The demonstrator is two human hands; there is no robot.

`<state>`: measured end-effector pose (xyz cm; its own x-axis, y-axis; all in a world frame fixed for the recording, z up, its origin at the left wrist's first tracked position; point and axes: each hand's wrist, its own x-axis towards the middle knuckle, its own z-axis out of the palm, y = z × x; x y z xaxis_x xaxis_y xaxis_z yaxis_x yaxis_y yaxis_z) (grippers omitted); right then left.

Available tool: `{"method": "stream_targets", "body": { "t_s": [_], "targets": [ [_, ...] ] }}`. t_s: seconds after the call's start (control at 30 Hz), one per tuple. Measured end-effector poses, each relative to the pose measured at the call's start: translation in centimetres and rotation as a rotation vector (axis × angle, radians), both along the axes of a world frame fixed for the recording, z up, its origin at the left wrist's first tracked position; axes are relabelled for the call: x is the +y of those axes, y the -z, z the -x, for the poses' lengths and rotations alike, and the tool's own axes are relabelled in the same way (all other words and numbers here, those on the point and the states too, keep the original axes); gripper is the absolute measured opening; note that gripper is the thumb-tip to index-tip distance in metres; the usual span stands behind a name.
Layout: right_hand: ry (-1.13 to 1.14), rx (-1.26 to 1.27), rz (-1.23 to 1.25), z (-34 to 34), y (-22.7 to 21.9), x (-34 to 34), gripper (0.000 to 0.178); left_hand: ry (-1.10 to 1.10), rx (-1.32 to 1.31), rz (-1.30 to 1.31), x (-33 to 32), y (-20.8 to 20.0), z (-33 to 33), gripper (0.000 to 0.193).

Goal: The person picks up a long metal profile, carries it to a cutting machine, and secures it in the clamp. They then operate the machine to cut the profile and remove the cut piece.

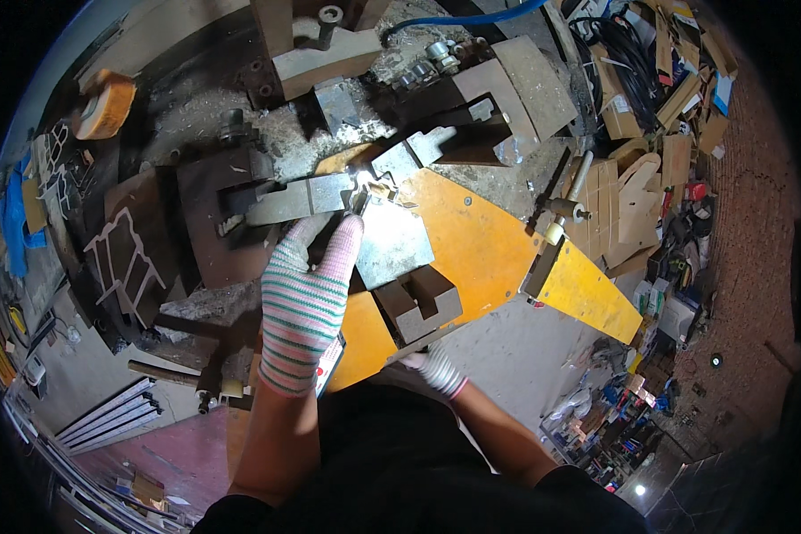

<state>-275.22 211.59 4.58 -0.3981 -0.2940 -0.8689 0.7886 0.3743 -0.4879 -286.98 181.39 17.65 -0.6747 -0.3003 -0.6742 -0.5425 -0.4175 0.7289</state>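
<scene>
Closest to us, our dark shirt fills the lower edge, and our two bare forearms rise from it. Our right hand (pixel 438 367), in a pale knit glove, rests low against the near edge of the orange machine table (pixel 481 245); we cannot tell whether it is curled or spread, since most of it is hidden behind that edge. Just left of it, our left hand (pixel 307 298) wears a green-and-pink striped glove and reaches up the table, fingers extended and close together, not wrapped around anything. Its fingertips press on the left edge of a flat grey metal plate (pixel 393 242) lying on the table.

Just beyond the fingertips, at the far corner of the plate, sits a small brass-coloured piece (pixel 381 189), brightly lit and partly washed out by glare. It lies touching or just beside the steel clamp blocks (pixel 418 147) that close in on it from left and right. A dark stepped block (pixel 418 304) sits on the table nearer to us, right of the left wrist.

Farther out, the machine bed is grey with metal dust and chips. A blue hose (pixel 458 18) curves across the top. At left, white cut profile sections (pixel 120 258) stand on a dark bench, and a roll of tape (pixel 105 105) lies beyond. At right, cardboard boxes (pixel 636 191) and clutter crowd a brick-paved floor (pixel 748 267).
</scene>
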Motion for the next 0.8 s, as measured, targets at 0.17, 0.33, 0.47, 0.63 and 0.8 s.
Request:
{"method": "stream_targets", "body": {
  "t_s": [0.17,0.33,0.47,0.63,0.8],
  "targets": [
    [0.215,0.099,0.071,-0.8,0.5,-0.1,0.051,0.093,0.020,0.116,-0.2,0.1,-0.1,0.030],
    [0.041,0.153,-0.142,-2.0,-0.4,-1.8,0.065,0.115,0.059,0.192,-0.3,0.1,-0.3,0.028],
    [0.005,-0.166,0.229,1.2,0.5,0.4,0.069,0.134,0.066,0.239,-0.3,0.2,-0.5,0.027],
    [0.126,0.050,0.119,-0.2,-0.1,-0.6,0.067,0.094,0.138,0.311,0.1,0.4,-0.5,0.025],
    [0.026,0.165,-0.060,-1.3,0.1,-1.4,0.069,0.094,0.147,0.317,0.1,0.3,-0.5,0.025]
  ]
}}
